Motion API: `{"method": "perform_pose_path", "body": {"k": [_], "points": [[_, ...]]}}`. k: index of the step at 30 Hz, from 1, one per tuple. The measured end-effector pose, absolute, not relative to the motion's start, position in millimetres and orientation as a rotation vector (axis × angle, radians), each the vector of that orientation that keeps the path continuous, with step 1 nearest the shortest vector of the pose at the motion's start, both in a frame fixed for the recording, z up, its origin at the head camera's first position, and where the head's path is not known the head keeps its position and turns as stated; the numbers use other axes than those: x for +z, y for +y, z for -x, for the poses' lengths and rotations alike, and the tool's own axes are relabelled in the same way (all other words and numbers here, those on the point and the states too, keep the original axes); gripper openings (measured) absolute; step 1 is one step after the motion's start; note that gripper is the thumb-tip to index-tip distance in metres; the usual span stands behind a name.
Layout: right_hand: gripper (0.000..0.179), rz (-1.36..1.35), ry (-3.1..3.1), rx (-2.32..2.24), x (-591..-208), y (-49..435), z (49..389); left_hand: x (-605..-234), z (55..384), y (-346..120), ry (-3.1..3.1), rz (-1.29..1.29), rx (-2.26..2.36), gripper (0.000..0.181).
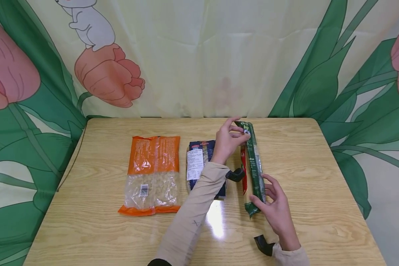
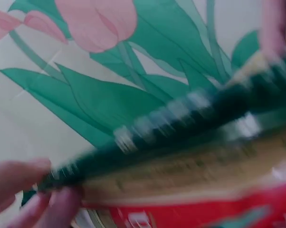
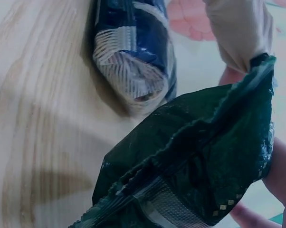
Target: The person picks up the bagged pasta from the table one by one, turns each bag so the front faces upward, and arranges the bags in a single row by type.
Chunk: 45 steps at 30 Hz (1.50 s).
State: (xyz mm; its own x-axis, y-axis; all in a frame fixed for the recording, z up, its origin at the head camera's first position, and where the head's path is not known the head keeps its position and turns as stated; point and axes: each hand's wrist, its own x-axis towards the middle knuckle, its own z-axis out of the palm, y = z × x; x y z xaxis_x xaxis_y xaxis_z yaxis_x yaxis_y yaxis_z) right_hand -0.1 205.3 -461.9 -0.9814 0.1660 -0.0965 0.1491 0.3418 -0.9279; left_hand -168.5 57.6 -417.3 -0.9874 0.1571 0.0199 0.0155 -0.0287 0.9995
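A long, slim green packet (image 1: 255,166) with red and cream on one side is held between both hands over the right half of the table. My left hand (image 1: 227,142) pinches its far end between thumb and fingers. At the near end, my right hand (image 1: 276,208) grips it, thumb on the left side and fingers on the right. The left wrist view shows the green packet (image 2: 181,128) blurred and slanted, its red face low in the picture. Its crimped green end (image 3: 195,156) fills the lower right wrist view.
Left of the green packet lies a navy packet (image 1: 195,162) with a white label, partly hidden by the left forearm. Farther left, an orange bag (image 1: 154,155) with a see-through lower half lies flat. A tulip-print curtain (image 1: 186,74) hangs behind the wooden table (image 1: 96,177).
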Motion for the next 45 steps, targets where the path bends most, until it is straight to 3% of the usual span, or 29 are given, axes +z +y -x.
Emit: {"method": "perform_pose_path", "body": {"k": [4, 12, 24, 45], "points": [[0.073, 0.291, -2.517, 1.813, -459.6, 206.4, -0.1, -419.8, 164.2, 54.9, 2.105, -0.25, 2.188, 0.065], [0.072, 0.328, -2.481, 1.845, -452.6, 207.2, 1.4, -434.7, 162.1, 45.1, 2.164, -0.262, 2.09, 0.048], [0.073, 0.237, -2.348, 2.017, -457.0, 209.2, 3.5, -456.8, 167.2, 42.7, 1.627, -0.178, 2.138, 0.055], [0.07, 0.087, -2.272, 2.249, -458.7, 219.2, 3.8, -455.0, 167.1, 42.6, 1.529, -0.09, 2.223, 0.058]]}}
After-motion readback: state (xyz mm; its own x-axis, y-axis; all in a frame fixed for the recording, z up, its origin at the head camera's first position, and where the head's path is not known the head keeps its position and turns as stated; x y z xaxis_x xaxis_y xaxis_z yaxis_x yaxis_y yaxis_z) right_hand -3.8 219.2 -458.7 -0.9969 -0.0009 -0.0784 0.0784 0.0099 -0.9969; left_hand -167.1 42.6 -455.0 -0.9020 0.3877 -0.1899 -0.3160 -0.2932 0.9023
